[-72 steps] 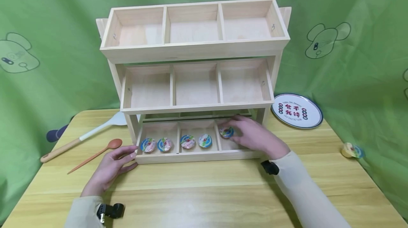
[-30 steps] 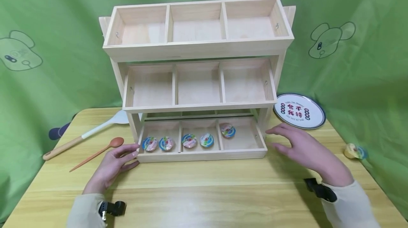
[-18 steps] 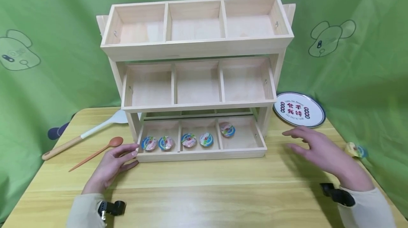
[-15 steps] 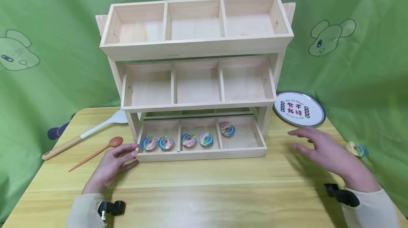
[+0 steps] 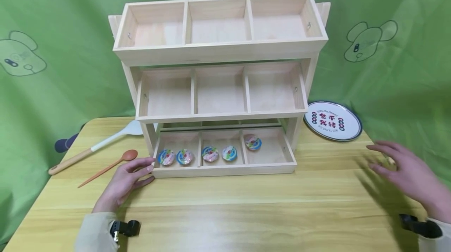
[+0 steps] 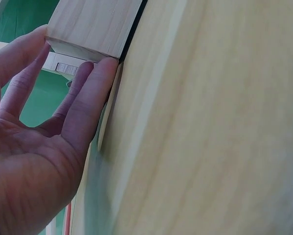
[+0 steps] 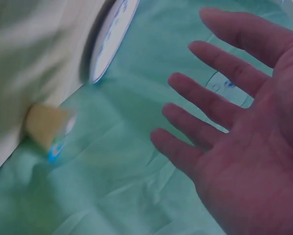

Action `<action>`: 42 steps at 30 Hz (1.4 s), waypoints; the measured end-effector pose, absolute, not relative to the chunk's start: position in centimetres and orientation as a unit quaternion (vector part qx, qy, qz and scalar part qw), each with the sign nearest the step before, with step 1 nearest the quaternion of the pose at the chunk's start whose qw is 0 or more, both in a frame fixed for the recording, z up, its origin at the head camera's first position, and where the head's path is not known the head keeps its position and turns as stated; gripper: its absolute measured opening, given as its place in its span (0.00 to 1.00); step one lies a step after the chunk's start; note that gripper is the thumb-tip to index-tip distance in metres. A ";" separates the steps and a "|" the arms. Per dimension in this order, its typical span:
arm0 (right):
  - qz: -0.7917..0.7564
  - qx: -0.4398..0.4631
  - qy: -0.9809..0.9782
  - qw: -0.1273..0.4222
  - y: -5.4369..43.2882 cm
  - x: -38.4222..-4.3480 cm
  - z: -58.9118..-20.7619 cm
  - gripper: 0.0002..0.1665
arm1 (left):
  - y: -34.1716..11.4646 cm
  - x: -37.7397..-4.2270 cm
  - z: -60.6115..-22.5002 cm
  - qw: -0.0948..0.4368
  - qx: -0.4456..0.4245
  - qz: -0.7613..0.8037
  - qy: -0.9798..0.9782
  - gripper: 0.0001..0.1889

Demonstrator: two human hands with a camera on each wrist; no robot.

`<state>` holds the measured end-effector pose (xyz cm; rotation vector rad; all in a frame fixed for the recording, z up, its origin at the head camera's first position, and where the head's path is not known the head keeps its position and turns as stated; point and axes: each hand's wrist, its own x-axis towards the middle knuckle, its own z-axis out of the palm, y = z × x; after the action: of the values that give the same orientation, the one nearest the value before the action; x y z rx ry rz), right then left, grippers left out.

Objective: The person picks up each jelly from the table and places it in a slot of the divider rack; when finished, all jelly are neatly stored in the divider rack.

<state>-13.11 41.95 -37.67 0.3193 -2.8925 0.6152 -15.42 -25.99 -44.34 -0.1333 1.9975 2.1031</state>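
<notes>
A three-tier wooden shelf (image 5: pixel 225 170) with divided trays stands at the table's far side. My left hand (image 5: pixel 124 183) holds the front left corner of its bottom tray, fingertips and thumb spanning the wood (image 6: pixel 95 29) in the left wrist view. Several small lidded jelly cups (image 5: pixel 229 153) lie in that tray: two in the left compartment, two in the middle, one in the right. My right hand (image 5: pixel 410 173) hovers over the table's right side, fingers spread and nothing held. A yellowish jelly cup (image 7: pixel 44 125) lies tipped on its side near it, mostly covered by the hand in the head view.
A white oval plate (image 5: pixel 332 121) with red writing lies right of the shelf. On the left are a spatula (image 5: pixel 105 142) with a wooden handle and an orange-brown spoon (image 5: pixel 129 155). A green curtain (image 5: pixel 387 80) hangs behind the table.
My right hand has left the jelly cup in the right compartment and moved rightward, out of the tray, to the tipped cup near the table's right edge. My left hand stays at the corner.
</notes>
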 end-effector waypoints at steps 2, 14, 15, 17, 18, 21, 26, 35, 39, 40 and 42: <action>0.204 0.099 -0.972 0.067 42.8 -13.0 -37.8 0.31 | -26.0 -15.4 -44.3 0.118 -0.047 0.720 0.683 0.23; 0.139 0.026 -0.990 0.004 46.8 -13.7 -40.2 0.39 | -25.9 -15.4 -44.3 0.123 -0.047 0.718 0.684 0.24; 0.135 0.023 -0.991 -0.002 47.0 -13.8 -40.4 0.39 | -25.9 -15.4 -44.3 0.123 -0.047 0.718 0.683 0.24; 0.137 0.026 -0.990 -0.010 47.3 -14.0 -40.6 0.38 | -25.9 -15.4 -44.3 0.121 -0.049 0.718 0.684 0.24; 0.138 0.031 -0.990 -0.011 47.4 -14.1 -40.7 0.37 | -25.9 -15.4 -44.3 0.120 -0.050 0.718 0.684 0.24; 0.142 0.054 -0.988 -0.007 47.5 -14.2 -40.8 0.33 | -25.9 -15.4 -44.2 0.118 -0.050 0.718 0.684 0.24; 0.148 0.079 -0.986 0.013 47.5 -14.1 -41.1 0.26 | -25.9 -15.4 -44.1 0.122 -0.050 0.719 0.682 0.24; 0.111 0.093 -0.989 0.022 47.8 -14.4 -41.2 0.22 | -25.9 -15.4 -44.1 0.125 -0.047 0.722 0.679 0.24; 0.097 0.099 -0.990 0.020 47.8 -14.4 -41.1 0.20 | -25.9 -15.4 -44.2 0.126 -0.044 0.723 0.678 0.25; 0.096 0.101 -0.990 0.020 47.7 -14.4 -41.0 0.21 | -26.0 -15.4 -44.3 0.126 -0.044 0.722 0.679 0.25; 0.099 0.104 -0.989 0.022 47.6 -14.3 -40.9 0.22 | -26.0 -15.4 -44.3 0.124 -0.045 0.722 0.679 0.25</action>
<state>-14.34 47.57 -40.91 0.3215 -3.0662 0.3059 -15.43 -25.96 -44.29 -0.1304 1.9815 2.1051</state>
